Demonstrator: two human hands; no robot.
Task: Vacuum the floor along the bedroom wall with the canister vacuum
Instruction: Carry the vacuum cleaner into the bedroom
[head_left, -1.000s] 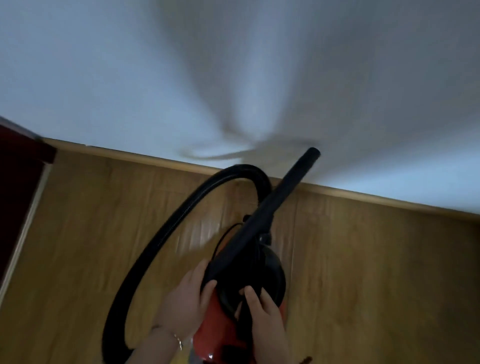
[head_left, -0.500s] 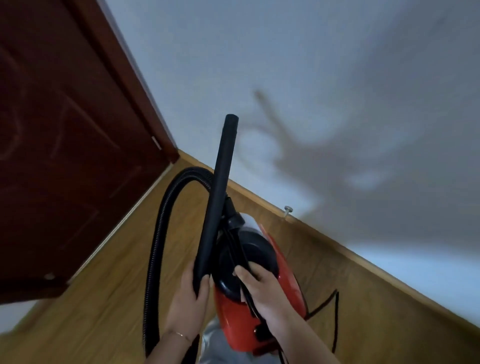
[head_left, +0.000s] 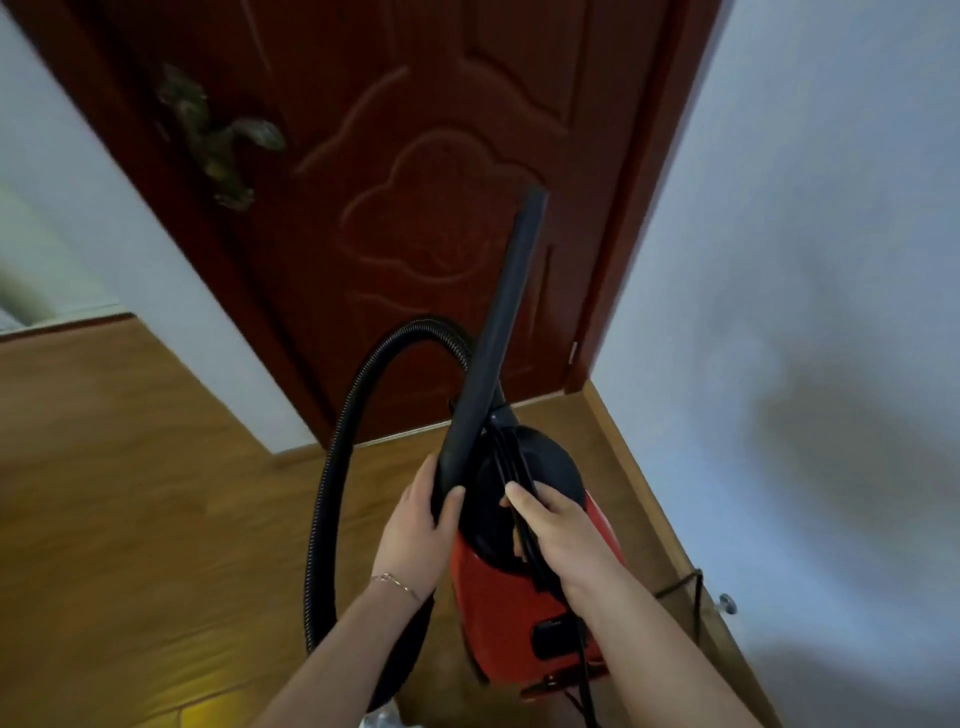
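A red canister vacuum (head_left: 511, 603) with a black front dome hangs above the wooden floor, carried in both hands. My left hand (head_left: 418, 525) grips the lower end of its black wand (head_left: 501, 322), which points up and away toward the door. My right hand (head_left: 558, 530) is curled round the black handle and cord on top of the canister. The ribbed black hose (head_left: 337, 478) loops from the front of the canister round to the left and down past my left forearm. A black power cord (head_left: 688, 584) trails by the right wall.
A dark red wooden door (head_left: 415, 171) with a brass lever handle (head_left: 218, 135) stands straight ahead. A white wall (head_left: 831, 260) with a wooden skirting board (head_left: 639, 478) runs along the right; a small door stopper (head_left: 726, 603) sticks out low. Wooden floor (head_left: 130, 519) spreads to the left.
My view has swung left from the wall to face the door. Both hands keep the same hold on the wand and the canister, and the wand now points at the door.
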